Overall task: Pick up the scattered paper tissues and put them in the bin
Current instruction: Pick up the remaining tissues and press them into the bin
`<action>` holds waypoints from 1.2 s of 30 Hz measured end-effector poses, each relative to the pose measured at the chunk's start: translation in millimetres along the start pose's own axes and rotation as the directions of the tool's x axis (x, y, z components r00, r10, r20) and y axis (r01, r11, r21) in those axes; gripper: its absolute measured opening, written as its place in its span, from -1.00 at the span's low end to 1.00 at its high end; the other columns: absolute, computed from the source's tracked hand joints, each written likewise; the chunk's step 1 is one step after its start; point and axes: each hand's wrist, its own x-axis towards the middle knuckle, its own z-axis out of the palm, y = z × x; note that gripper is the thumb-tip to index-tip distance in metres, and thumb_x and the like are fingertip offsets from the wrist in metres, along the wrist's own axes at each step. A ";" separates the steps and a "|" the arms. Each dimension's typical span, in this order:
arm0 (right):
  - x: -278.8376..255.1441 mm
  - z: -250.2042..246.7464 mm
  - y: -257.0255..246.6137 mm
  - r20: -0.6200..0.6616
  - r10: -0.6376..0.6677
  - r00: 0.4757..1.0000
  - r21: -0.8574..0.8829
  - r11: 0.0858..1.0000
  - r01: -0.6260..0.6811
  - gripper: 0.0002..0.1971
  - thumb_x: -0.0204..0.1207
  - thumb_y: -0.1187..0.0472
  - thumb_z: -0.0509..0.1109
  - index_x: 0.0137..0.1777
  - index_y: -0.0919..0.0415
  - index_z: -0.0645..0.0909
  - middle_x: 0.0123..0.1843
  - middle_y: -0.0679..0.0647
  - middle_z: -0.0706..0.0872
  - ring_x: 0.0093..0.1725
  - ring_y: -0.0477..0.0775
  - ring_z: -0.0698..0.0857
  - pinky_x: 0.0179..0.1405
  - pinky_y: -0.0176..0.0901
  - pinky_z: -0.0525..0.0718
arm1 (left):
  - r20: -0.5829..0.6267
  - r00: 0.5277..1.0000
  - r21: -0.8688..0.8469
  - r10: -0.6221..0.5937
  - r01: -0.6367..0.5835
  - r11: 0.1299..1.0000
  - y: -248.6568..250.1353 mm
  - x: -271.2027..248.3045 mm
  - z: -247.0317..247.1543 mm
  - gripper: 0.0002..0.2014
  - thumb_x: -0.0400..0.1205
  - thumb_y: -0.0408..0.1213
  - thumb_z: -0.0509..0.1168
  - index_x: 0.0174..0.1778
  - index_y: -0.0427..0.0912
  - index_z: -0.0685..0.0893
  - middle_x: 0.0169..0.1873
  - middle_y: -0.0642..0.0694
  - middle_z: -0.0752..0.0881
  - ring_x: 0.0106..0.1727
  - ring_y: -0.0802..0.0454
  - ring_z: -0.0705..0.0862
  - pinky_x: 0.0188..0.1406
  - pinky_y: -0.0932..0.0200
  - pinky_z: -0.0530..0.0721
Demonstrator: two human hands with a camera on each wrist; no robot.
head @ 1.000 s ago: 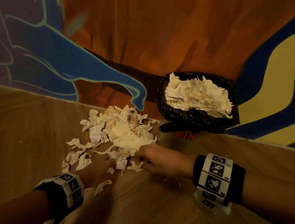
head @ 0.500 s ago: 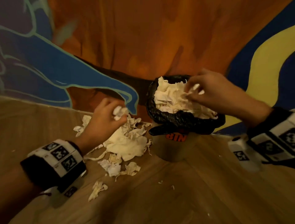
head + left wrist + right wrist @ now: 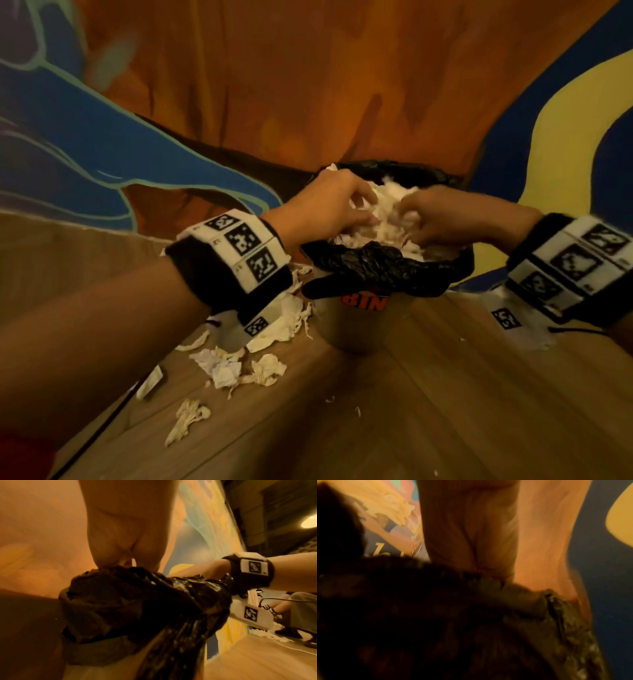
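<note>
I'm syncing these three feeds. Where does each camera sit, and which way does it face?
Head: worn up top, looking down at both hands, left hand and right hand, in the bin.
Left wrist: under the palm, looking along it over the liner towards the right wristband.
Right wrist: under its palm, blurred, facing liner and painted wall.
Shared: the bin's black liner.

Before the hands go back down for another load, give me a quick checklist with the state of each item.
1. Both hands over the bin: ok, left hand and right hand are in its tissue heap.
2. Hands emptied: cannot tell, fingers are buried in tissue.
3. Room in the bin: not ok, the heap rises above the black liner.
4. Tissues left on the floor: not ok, scattered tissues remain left of the bin.
5. Bin upright: ok.
</note>
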 end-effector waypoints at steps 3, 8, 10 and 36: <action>7.5 7.1 -12.9 0.132 -0.048 0.990 -0.168 0.983 0.070 -0.84 0.49 0.39 0.31 -0.26 0.15 0.55 -0.38 0.01 0.53 -0.44 -0.05 0.47 -0.51 -0.21 0.35 | 0.159 0.987 0.063 0.039 -0.050 0.997 -3.7 11.9 3.5 -0.77 0.56 -0.21 0.43 0.08 -0.20 0.80 -0.08 0.01 0.79 -0.25 0.25 0.65 -0.27 0.54 0.58; 7.4 -9.4 -14.3 0.271 -0.001 0.963 -0.130 0.991 0.038 -0.66 0.54 0.34 0.31 0.29 0.09 0.61 -0.21 -0.05 0.64 -0.31 -0.06 0.59 -0.39 -0.28 0.55 | 0.298 0.954 0.168 0.023 -0.076 0.983 -8.3 15.4 5.2 -0.71 0.63 -0.13 0.34 0.23 -0.10 0.73 0.15 0.01 0.75 -0.11 0.25 0.58 -0.26 0.53 0.43; -1.1 -22.1 -12.2 0.256 0.021 0.966 -0.102 0.995 0.005 -0.51 0.59 0.29 0.32 0.49 -0.05 0.46 0.28 0.00 0.63 0.08 -0.01 0.64 -0.01 -0.19 0.62 | 0.268 0.963 0.166 0.024 -0.071 0.984 -7.7 9.6 -9.6 -0.60 0.60 0.02 0.33 0.32 -0.04 0.67 0.25 0.04 0.69 0.06 0.21 0.58 -0.05 0.34 0.44; 41.1 161.0 -219.5 0.143 -0.538 0.831 0.173 0.840 0.514 -0.71 0.66 0.23 0.22 0.36 0.13 0.49 0.31 0.14 0.46 0.31 0.17 0.45 0.24 0.00 0.50 | 0.305 0.754 0.172 -0.581 0.557 0.813 -201.4 -288.5 15.6 -0.56 0.57 -0.15 0.40 0.37 0.00 0.52 0.30 -0.05 0.50 0.19 0.12 0.47 0.07 0.43 0.50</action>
